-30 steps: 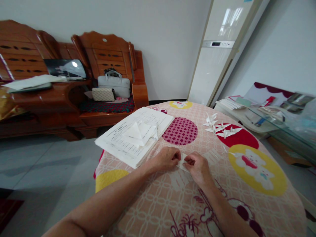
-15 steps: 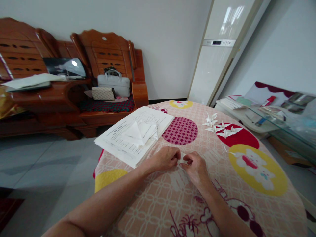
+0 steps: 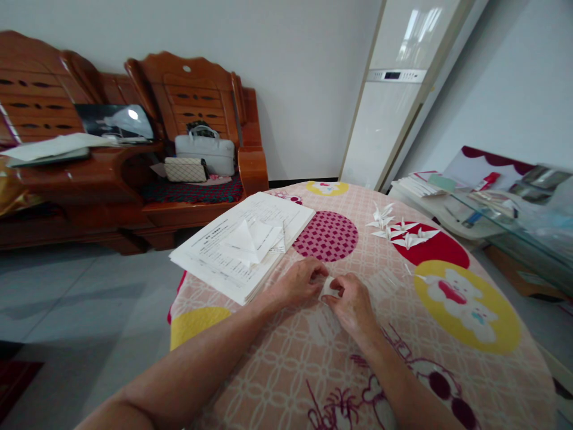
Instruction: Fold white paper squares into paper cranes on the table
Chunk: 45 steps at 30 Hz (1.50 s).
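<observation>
A small folded piece of white paper (image 3: 330, 288) is between my two hands, low over the patterned tablecloth (image 3: 286, 370). My left hand (image 3: 304, 279) curls its fingers at the paper's left edge. On the other side, my right hand (image 3: 353, 301) pinches the paper between thumb and fingers. Both hands partly cover it, so its exact folds are hidden. Left of the hands lies a stack of printed sheets (image 3: 210, 263), topped by some folded white paper pieces (image 3: 251, 240). Several white paper cranes (image 3: 409, 239) stand together at the far right of the table.
Behind the table, a wooden sofa (image 3: 192, 89) holds a grey bag (image 3: 206, 154) and a quilted purse (image 3: 184, 169). A tall white air conditioner (image 3: 380, 119) stands at the back. To the right is a glass-topped table (image 3: 501, 230) with papers and other items.
My left hand's fingers have lifted and opened slightly, and more of the small white paper shows between the hands. My right hand keeps its pinch. The view has shifted slightly.
</observation>
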Available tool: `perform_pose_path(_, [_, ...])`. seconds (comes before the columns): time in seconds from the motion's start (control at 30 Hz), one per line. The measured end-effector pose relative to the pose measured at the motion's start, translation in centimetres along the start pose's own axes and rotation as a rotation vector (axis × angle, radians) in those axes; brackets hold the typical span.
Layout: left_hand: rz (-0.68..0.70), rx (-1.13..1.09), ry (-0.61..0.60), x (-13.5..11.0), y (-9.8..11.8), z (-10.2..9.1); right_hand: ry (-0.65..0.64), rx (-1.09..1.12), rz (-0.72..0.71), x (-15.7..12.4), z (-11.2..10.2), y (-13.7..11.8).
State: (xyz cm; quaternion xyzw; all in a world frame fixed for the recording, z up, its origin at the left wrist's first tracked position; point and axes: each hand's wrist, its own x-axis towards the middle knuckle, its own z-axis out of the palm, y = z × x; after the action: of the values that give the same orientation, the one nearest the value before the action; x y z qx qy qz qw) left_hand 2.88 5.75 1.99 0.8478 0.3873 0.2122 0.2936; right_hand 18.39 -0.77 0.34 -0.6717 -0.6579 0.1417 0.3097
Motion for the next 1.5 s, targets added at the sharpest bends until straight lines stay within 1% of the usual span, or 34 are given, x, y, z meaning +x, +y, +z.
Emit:
perform_pose_path(0.2, [0.098,0.02,-0.022,0.1,-0.9,0.9,0.017,-0.036,-0.006,0.0,0.2,-0.2])
perform_pose_path(0.37, [0.166,0.07,-0.083,-0.2,-0.7,1.0,-0.021,0.078,0.003,0.2,-0.4,0.0])
perform_pose_path(0.5, [0.111,0.125,-0.12,-0.5,-0.2,1.2,-0.056,0.155,0.027,0.2,-0.9,0.1])
perform_pose_path(0.63, [0.031,0.177,-0.162,-0.5,0.4,1.2,-0.052,0.158,0.025,0.3,-1.1,0.1])
perform_pose_path(0.83, [0.026,0.151,-0.227,-0.3,0.3,0.7,-0.09,0.169,0.088,0.5,-1.5,0.2])
perform_pose_path(0.97, [0.041,0.132,-0.224,-0.2,-0.3,0.7,-0.128,0.191,0.14,0.5,-2.1,0.6])
perform_pose_path(1.1, [0.073,0.134,-0.218,-0.1,-0.6,0.9,-0.159,0.162,0.193,0.5,-2.8,1.2])
perform_pose_path(1.23, [0.086,0.144,-0.209,0.0,-0.6,0.8,-0.149,0.084,0.231,0.5,-3.3,1.9])
perform_pose_path(1.33, [0.083,0.14,-0.206,0.0,-0.4,0.7,-0.13,0.065,0.228,0.6,-3.7,2.2])
perform_pose_path(1.4, [0.094,0.138,-0.196,-0.1,-0.3,0.6,-0.144,0.097,0.211,0.6,-3.9,2.4])
perform_pose_path(1.5, [0.108,0.137,-0.184,-0.1,-0.5,0.7,-0.201,0.217,0.206,0.7,-4.1,2.8])
